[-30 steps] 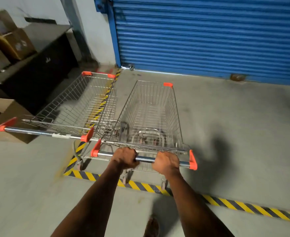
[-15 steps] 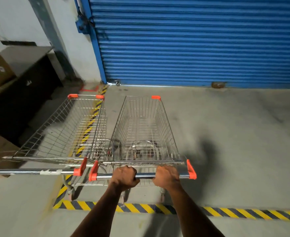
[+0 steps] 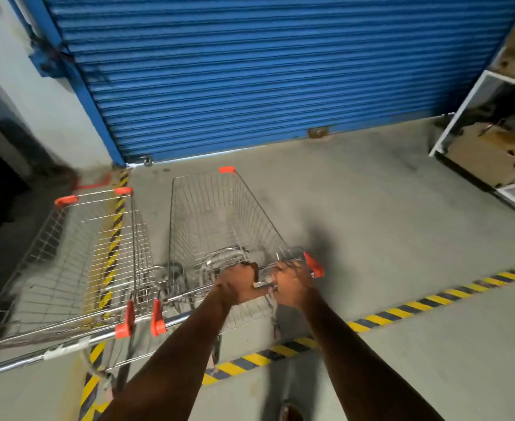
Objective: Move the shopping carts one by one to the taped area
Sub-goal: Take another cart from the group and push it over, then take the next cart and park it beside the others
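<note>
Two bare forearms reach out from the bottom, and both the left hand (image 3: 238,282) and right hand (image 3: 292,282) are curled tight around the handlebar (image 3: 262,284) of the right cart (image 3: 219,226), close together toward its right end. That cart sits inside the yellow-black floor tape (image 3: 381,319), wire basket pointing at the blue roller shutter (image 3: 250,71). Just beside it on the left is a second cart (image 3: 77,262), straddling the tape's side strip. Far right there's a white shelf (image 3: 463,117) with cardboard on it.

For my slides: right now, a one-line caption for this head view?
Both hands grip a cart's handle inside striped floor tape.
</note>
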The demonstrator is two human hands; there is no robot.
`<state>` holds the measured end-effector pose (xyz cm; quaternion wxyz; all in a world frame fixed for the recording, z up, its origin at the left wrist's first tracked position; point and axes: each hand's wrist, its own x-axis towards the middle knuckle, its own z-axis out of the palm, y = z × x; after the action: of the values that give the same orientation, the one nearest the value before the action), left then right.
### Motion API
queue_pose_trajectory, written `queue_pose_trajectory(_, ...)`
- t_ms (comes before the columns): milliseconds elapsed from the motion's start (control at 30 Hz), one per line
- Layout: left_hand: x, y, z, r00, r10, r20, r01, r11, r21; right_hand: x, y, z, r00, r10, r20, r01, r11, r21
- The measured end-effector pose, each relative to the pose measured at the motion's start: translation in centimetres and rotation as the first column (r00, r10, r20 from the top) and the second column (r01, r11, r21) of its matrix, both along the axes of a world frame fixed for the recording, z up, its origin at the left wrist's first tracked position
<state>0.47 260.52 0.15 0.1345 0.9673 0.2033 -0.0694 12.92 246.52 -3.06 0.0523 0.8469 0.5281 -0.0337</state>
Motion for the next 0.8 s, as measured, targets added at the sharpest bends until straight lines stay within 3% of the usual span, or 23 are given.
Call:
queue_pose_trajectory(167,5.4,-4.6,2.6,0.974,-0.19,0.121,0.187,0.982,0.038,2.3,-5.7,0.4,0.988,-0.103,-0.116,0.133,0.947,0.291)
queue_pose_trajectory(267,8.1,-9.2,2.7,0.923,-0.311,0.226,0.306,0.95,0.058,2.7,-11.0,3.1,0.938,-0.316,-0.144,0.337,0.926,0.168)
queue_pose_trajectory(433,12.2,-19.0,0.8,0.845,-0.491,0.214,0.476,0.871,0.12,3.9,-24.0,4.2,0.838,-0.545,-0.026,0.539,0.82,0.191)
queue_pose_trajectory(567,15.3,-29.4,0.7,0.759,-0.627,0.175,0.592,0.777,0.214,3.9,-37.4,4.9,0.678,-0.733,-0.056,0.722,0.649,0.24)
queue_pose_trajectory(800,19.9,-53.6,2.1,0.576,-0.805,0.138,0.777,0.593,0.214,1.0,-62.5,5.5,0.376,-0.923,-0.085,0.909,0.349,0.226)
